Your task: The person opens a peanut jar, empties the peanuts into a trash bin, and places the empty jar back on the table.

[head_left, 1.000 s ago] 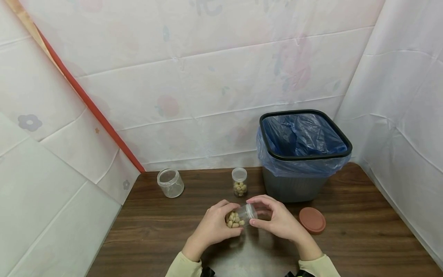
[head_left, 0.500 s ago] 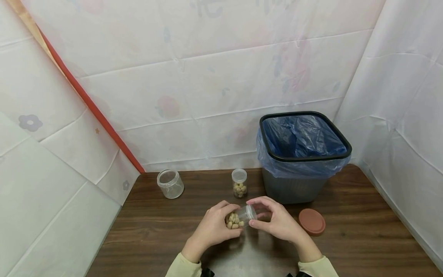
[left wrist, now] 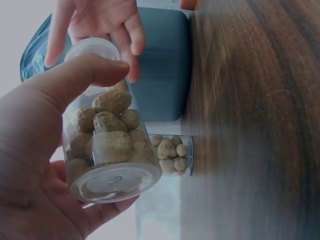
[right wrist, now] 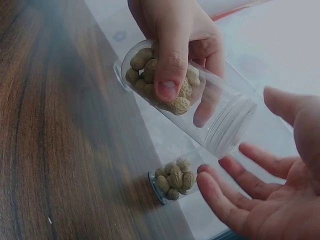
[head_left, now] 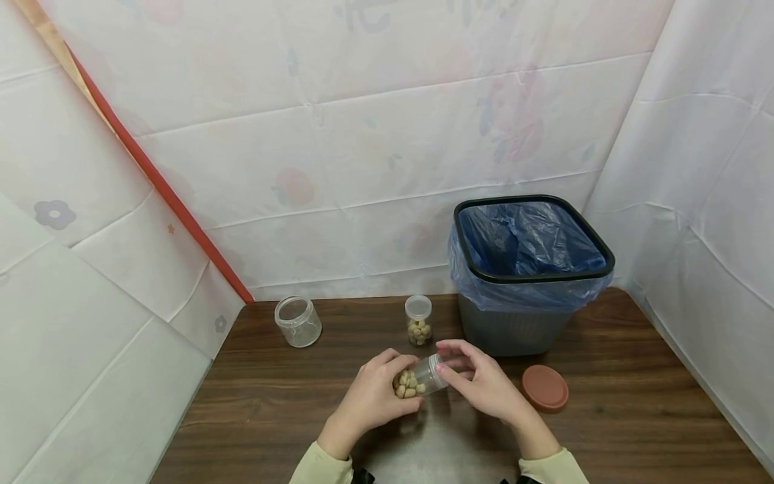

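My left hand [head_left: 376, 395] grips a clear plastic jar [head_left: 428, 376], thumb on one side and fingers on the other. Peanuts [right wrist: 145, 70] in their shells fill its base end. The jar is tilted, its mouth end toward the right. Around that end, my right hand [head_left: 484, 383] spreads its thumb and fingers; in the right wrist view the thumb [right wrist: 285, 106] is apart from the jar and the fingertips are close to its ridged rim. Whether a lid covers this rim is hard to tell. Behind the hands stands a second capped jar [head_left: 418, 309] of peanuts.
A wide clear jar [head_left: 299, 323] without a lid stands at the back left. A reddish-brown round lid [head_left: 545, 387] lies right of my right hand. The grey bin [head_left: 510, 329] with a blue liner occupies the back right, against the draped walls.
My right hand's thumb and fingers have shifted slightly up and around the jar's mouth end. The jar has tipped a little upward at that end; my left hand keeps its hold.
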Available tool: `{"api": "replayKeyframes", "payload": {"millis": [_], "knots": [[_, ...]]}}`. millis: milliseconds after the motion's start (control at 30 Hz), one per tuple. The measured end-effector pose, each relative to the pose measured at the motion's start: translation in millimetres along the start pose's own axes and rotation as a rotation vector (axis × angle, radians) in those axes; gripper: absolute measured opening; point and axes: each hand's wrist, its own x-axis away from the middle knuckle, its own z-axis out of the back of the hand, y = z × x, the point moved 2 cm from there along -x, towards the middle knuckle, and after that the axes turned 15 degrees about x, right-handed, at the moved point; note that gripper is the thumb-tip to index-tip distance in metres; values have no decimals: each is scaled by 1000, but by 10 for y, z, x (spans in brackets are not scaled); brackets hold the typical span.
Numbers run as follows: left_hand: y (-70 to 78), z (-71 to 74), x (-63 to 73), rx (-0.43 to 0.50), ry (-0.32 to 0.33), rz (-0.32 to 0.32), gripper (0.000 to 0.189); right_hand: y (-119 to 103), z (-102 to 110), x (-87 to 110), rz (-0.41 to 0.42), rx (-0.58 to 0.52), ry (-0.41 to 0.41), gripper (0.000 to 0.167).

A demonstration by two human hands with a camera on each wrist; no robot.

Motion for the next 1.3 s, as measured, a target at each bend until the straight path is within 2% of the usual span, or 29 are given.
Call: {"api": "replayKeyframes", "payload": {"millis": [233,500,800,1300], "knots": [[15,1,-2,-47,-3,-3,55,-4,-30,-16,-142,-38,12,51],[15,-9,-6,-124,-2,-16,56,-28,-56,6,-198,-29,12,55],[16,-12,-2,-130,-10,-23,56,-20,-87,-11,-182,1,-10,51],[-2,-27,-4,-159,-10,-25,57,-19,-77,-17,-104,-53,-39,44]]}}
